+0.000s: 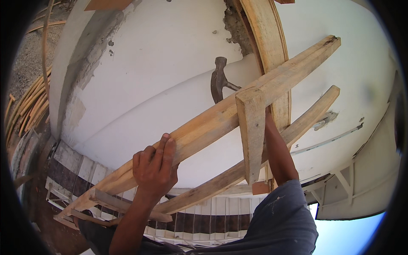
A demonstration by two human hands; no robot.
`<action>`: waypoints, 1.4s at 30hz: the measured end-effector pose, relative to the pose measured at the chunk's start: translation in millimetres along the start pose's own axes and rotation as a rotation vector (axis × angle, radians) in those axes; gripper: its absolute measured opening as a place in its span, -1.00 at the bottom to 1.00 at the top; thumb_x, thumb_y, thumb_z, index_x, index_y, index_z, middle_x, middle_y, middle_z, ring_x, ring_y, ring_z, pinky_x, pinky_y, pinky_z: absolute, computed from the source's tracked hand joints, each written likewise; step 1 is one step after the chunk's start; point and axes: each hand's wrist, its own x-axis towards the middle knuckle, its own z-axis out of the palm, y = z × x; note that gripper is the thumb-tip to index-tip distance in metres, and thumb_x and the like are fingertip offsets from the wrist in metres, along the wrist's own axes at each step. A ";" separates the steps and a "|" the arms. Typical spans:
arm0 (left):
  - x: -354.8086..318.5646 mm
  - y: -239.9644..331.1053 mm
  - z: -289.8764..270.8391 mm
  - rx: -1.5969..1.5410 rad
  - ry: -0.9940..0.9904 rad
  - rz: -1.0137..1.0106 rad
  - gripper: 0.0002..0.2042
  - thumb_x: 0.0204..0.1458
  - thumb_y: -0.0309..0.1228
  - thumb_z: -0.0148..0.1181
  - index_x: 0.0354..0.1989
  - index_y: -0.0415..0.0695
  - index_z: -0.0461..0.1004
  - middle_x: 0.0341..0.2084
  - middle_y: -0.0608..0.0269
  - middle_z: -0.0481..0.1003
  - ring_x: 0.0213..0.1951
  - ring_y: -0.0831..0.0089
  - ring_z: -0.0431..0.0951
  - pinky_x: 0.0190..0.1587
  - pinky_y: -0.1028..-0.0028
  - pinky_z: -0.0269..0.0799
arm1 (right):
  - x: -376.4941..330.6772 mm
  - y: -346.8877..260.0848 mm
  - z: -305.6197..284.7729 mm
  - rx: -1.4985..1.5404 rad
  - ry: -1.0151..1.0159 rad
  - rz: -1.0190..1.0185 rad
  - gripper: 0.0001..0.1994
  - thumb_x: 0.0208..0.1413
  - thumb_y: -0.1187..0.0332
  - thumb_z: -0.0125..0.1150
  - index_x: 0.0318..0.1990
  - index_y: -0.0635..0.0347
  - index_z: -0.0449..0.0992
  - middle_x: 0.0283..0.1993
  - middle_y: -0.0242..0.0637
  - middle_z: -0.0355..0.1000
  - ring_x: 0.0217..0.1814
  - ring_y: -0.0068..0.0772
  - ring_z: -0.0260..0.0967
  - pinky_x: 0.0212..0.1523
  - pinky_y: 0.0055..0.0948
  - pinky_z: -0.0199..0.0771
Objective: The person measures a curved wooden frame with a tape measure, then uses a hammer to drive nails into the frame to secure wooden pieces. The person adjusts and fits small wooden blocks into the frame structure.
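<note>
A rough wooden ladder (pixel 204 127) slants from the lower left to the upper right, with a short rung (pixel 251 136) joining its two rails. My left hand (pixel 155 163) is closed over the upper rail, fingers lying across its top. My right forearm (pixel 278 153) reaches up between the rails, and the hand itself is hidden behind the upper rail and rung. Past that rail a claw hammer (pixel 219 80) shows its dark metal head; its handle runs back behind the wood toward my right hand, which appears to hold it.
A curved plywood strip (pixel 267 38) runs down behind the ladder against the white wall (pixel 161 55). Coiled rods or hoses (pixel 32 104) lie on the ground at far left. Below are a striped tiled surface (pixel 199 223) and white railings. Open sky shows at lower right.
</note>
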 end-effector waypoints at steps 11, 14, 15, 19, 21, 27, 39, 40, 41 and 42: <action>0.3 -3.0 -2.1 -0.002 -0.026 0.027 -0.34 -0.36 -0.52 0.40 0.10 -0.17 0.47 0.01 0.16 0.58 -0.23 0.30 0.45 -0.25 0.35 0.27 | 5.0 38.5 14.4 -0.067 0.136 0.067 -0.41 0.18 0.06 0.27 0.27 0.10 0.24 0.23 -0.16 0.31 0.37 -0.17 0.16 0.40 -0.11 0.08; 0.0 -2.7 -2.0 0.006 -0.014 0.017 -0.24 -0.45 -0.52 0.49 0.14 -0.15 0.43 0.04 0.15 0.57 -0.22 0.29 0.44 -0.20 0.32 0.28 | 3.5 35.5 13.7 0.242 0.139 0.104 -0.38 0.15 0.06 0.30 0.28 0.10 0.23 0.24 -0.15 0.30 0.38 -0.15 0.15 0.42 -0.10 0.05; 0.0 -2.8 -1.5 0.002 -0.005 0.015 -0.24 -0.45 -0.52 0.49 0.14 -0.15 0.42 0.04 0.15 0.56 -0.22 0.29 0.44 -0.20 0.32 0.28 | 3.4 33.7 12.3 0.198 0.176 0.045 -0.38 0.16 0.07 0.30 0.28 0.10 0.23 0.24 -0.15 0.30 0.37 -0.15 0.16 0.41 -0.11 0.07; 1.3 -3.3 -1.2 -0.043 -0.021 0.018 -0.21 -0.46 -0.54 0.49 0.16 -0.15 0.40 0.06 0.15 0.56 -0.22 0.29 0.44 -0.20 0.32 0.28 | 10.4 18.0 4.6 -0.771 0.155 -0.429 -0.36 0.18 0.08 0.29 0.30 0.11 0.18 0.29 -0.17 0.24 0.37 -0.17 0.16 0.38 -0.14 0.15; 2.3 -4.5 -3.1 -0.046 -0.048 0.026 -0.21 -0.46 -0.53 0.49 0.16 -0.16 0.41 0.05 0.15 0.56 -0.22 0.29 0.45 -0.19 0.32 0.28 | 11.0 7.6 3.8 -0.440 0.056 -0.233 -0.30 0.14 0.05 0.32 0.33 0.10 0.15 0.34 -0.15 0.17 0.41 -0.16 0.08 0.42 -0.13 0.06; 1.9 -3.6 -1.5 -0.023 -0.029 0.021 -0.28 -0.40 -0.51 0.42 0.13 -0.18 0.44 0.02 0.14 0.58 -0.24 0.29 0.45 -0.23 0.33 0.26 | 7.8 -3.4 18.4 -0.389 0.132 -0.141 -0.27 0.11 0.02 0.34 0.32 0.11 0.15 0.35 -0.13 0.16 0.43 -0.14 0.05 0.46 -0.13 -0.03; 0.3 0.1 -2.5 -0.038 -0.056 -0.004 -0.25 -0.39 -0.51 0.54 0.14 -0.16 0.42 0.05 0.15 0.56 -0.20 0.27 0.44 -0.11 0.34 0.27 | 13.6 -4.8 32.9 -0.850 0.231 -0.300 -0.26 0.02 -0.07 0.36 0.27 0.13 0.30 0.26 -0.09 0.35 0.33 -0.10 0.26 0.36 -0.13 0.18; 0.9 -0.1 -2.9 -0.038 -0.057 -0.005 -0.25 -0.39 -0.51 0.54 0.14 -0.16 0.42 0.06 0.15 0.56 -0.20 0.26 0.44 -0.11 0.33 0.27 | 12.4 -9.2 37.2 -0.780 0.180 -0.263 -0.27 0.01 -0.06 0.36 0.27 0.13 0.31 0.26 -0.08 0.36 0.32 -0.10 0.27 0.35 -0.13 0.20; 0.4 -1.3 -5.4 -0.044 -0.069 0.000 -0.25 -0.39 -0.51 0.54 0.14 -0.16 0.42 0.06 0.15 0.56 -0.20 0.26 0.43 -0.11 0.34 0.27 | 15.5 -17.0 33.0 -0.656 0.076 -0.145 -0.29 0.01 -0.05 0.36 0.26 0.13 0.33 0.26 -0.08 0.36 0.31 -0.11 0.29 0.34 -0.14 0.22; 0.9 0.1 -3.5 -0.050 -0.057 -0.005 -0.26 -0.38 -0.50 0.54 0.15 -0.16 0.41 0.06 0.15 0.56 -0.21 0.26 0.43 -0.11 0.34 0.26 | 13.3 -22.3 40.1 -0.524 0.058 -0.062 -0.30 0.01 -0.05 0.36 0.24 0.14 0.35 0.26 -0.08 0.37 0.30 -0.12 0.30 0.32 -0.14 0.24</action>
